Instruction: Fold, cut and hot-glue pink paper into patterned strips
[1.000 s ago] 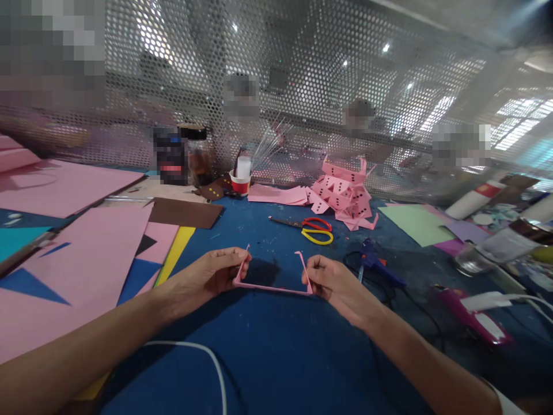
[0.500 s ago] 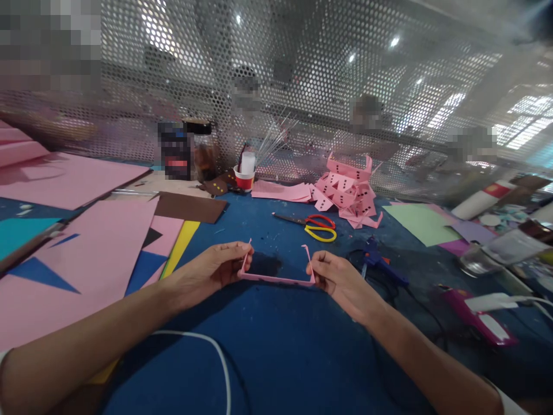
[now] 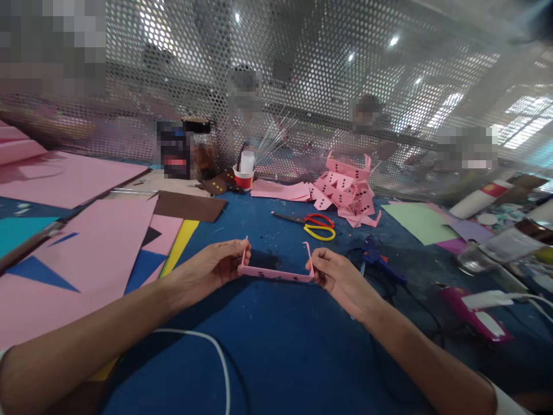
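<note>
A folded pink paper strip with dark dots is held up between my hands, its two ends bent upward. My left hand pinches the left upright end between thumb and fingers. The right upright end is pinched by my right hand. Beyond the strip lie scissors with one red and one yellow handle. Behind them is a heap of similar pink folded pieces with dark dots, and flat pink strips lie beside that heap.
At right are a blue glue gun, a magenta device with a white plug, and green paper. Pink sheets cover the left. A white cable runs in front; a cup stands before the perforated metal screen.
The pink strip has tilted slightly, so more of its dotted face shows. Both hands keep their hold in nearly the same place.
</note>
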### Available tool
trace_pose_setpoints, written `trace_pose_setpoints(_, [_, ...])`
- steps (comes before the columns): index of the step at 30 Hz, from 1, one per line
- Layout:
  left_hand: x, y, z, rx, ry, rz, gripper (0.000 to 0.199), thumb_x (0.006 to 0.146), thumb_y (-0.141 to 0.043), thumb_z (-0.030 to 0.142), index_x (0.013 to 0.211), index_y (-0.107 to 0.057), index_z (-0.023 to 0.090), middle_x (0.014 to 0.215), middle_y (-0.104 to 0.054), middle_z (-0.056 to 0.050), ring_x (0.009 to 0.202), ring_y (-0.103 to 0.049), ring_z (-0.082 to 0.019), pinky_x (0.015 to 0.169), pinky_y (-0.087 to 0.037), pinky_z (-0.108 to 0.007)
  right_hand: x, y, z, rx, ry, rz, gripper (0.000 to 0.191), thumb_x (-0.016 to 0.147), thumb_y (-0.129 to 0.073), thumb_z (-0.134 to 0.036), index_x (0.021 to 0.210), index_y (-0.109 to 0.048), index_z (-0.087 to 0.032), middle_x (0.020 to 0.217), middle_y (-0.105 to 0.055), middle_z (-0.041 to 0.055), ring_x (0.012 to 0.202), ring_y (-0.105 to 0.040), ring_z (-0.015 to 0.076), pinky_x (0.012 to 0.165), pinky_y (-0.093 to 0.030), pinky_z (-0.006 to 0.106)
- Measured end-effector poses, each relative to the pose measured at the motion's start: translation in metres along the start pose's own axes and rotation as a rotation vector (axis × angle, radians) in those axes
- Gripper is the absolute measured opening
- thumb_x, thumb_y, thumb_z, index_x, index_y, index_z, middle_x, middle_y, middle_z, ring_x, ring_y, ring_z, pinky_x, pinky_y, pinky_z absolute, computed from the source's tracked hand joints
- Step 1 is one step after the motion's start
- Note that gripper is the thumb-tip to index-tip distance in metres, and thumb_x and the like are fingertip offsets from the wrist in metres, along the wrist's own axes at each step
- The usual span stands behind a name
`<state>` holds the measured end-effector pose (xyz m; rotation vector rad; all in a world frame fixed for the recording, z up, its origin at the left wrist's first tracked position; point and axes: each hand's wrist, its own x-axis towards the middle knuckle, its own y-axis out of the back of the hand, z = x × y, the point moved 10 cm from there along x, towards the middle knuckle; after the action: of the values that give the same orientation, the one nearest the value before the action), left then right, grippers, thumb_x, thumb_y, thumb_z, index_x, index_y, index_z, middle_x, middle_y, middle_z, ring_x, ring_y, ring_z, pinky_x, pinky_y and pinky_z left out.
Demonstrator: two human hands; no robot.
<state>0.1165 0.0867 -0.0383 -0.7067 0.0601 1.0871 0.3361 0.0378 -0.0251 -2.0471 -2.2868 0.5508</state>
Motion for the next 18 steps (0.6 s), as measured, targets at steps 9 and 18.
trace_pose_setpoints(9, [-0.002, 0.001, 0.004, -0.075, -0.006, 0.043, 0.008, 0.090, -0.066, 0.016, 0.085, -0.070, 0.013, 0.082, -0.062, -0.003, 0.068, -0.061, -0.010, 0.061, -0.057, -0.019, 0.000, -0.002, -0.009, -0.074, 0.066, -0.026, 0.017, 0.091, -0.071, -0.036, 0.099, -0.062, -0.023, 0.092, -0.070, 0.0018, 0.077, -0.062, 0.0111, 0.075, -0.049, 0.025])
trace_pose_setpoints(18, [-0.012, -0.009, 0.018, -0.082, -0.075, 0.022, 0.008, 0.093, -0.062, 0.015, 0.090, -0.069, 0.013, 0.079, -0.063, -0.002, 0.068, -0.064, -0.010, 0.062, -0.058, -0.019, -0.024, -0.020, -0.058, -0.498, 0.414, -0.073, 0.025, 0.097, -0.058, -0.045, 0.104, -0.070, -0.025, 0.101, -0.073, 0.0047, 0.086, -0.067, 0.0182, 0.084, -0.053, 0.035])
